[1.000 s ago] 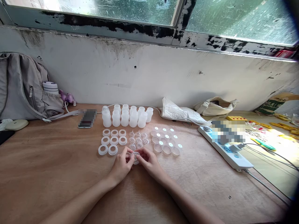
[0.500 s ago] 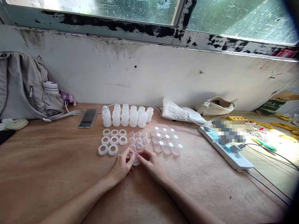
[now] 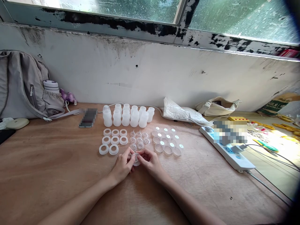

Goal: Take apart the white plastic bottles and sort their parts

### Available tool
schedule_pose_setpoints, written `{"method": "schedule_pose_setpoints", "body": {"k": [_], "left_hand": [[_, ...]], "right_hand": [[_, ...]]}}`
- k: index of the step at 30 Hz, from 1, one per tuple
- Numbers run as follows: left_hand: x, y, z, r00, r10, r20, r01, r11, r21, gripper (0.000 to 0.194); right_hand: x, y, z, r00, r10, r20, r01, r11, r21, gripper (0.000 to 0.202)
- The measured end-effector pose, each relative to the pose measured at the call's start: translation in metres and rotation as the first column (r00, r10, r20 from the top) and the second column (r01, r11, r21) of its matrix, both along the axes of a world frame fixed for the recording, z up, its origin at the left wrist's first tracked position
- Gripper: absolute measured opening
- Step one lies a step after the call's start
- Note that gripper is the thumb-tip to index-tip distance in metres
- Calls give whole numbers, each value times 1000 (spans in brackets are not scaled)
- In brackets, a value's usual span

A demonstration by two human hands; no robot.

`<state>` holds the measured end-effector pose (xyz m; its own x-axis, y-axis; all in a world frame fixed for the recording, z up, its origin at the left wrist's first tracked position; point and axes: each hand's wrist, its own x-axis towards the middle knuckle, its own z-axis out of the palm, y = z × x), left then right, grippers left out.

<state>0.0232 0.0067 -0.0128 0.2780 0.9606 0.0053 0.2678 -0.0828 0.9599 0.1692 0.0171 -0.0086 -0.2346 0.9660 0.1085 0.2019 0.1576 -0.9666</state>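
Between my two hands is a translucent plastic ring (image 3: 136, 163), partly covered by my fingers. My left hand (image 3: 123, 164) pinches its left side, and my right hand (image 3: 148, 161) grips it from the right. Just beyond my fingertips lie several small clear plastic pieces (image 3: 140, 146). Further left, several frosted plastic rings (image 3: 113, 149) are laid out in rows. Clear round discs (image 3: 168, 150) with small white round tabs sit to the right. Several frosted white bottles (image 3: 126, 118) stand upright behind the rings.
A phone (image 3: 88, 118) and a grey backpack (image 3: 21, 84) are at the left. A white power strip (image 3: 227, 151) with plugged-in cables lies right. A white padded pouch (image 3: 182, 114) and a cream bag (image 3: 217, 107) rest against the wall, with yellow pieces (image 3: 286, 126) at far right.
The camera view has shifted very slightly. Both hands stay in the same place, holding the plastic ring.
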Motion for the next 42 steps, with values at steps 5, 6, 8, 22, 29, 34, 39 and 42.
{"method": "schedule_pose_setpoints", "body": {"k": [5,6,8,22,29,34,39,42], "left_hand": [[0,-1,-1,999,12,-50,-9,998,56,14],[0,-1,-2,998,14,-58,-10,998,66,14],[0,-1,-2,997,17,-69,-11,997,79,13],[2,-2,-2,995,76,-64,-71,995,73,13],[1,-2,2,993,76,-95,-69,995,76,12],[1,-3,4,995,58,-85,-52,996,70,12],[2,-2,3,997,48,-62,-45,998,48,14],[2,-1,2,998,42,-54,-40,998,41,13]], "right_hand": [[-1,-3,3,996,-23,89,12,992,123,13],[-1,-3,3,994,-24,106,10,991,135,12],[-1,-3,3,990,-33,139,10,987,161,10],[2,0,3,992,94,82,-95,995,12,14],[1,1,-1,992,121,22,-119,992,-43,15],[3,2,-5,991,125,39,-124,992,-31,14],[3,3,-8,994,88,66,-87,996,-5,11],[2,3,-7,995,50,90,-53,998,33,8]]}}
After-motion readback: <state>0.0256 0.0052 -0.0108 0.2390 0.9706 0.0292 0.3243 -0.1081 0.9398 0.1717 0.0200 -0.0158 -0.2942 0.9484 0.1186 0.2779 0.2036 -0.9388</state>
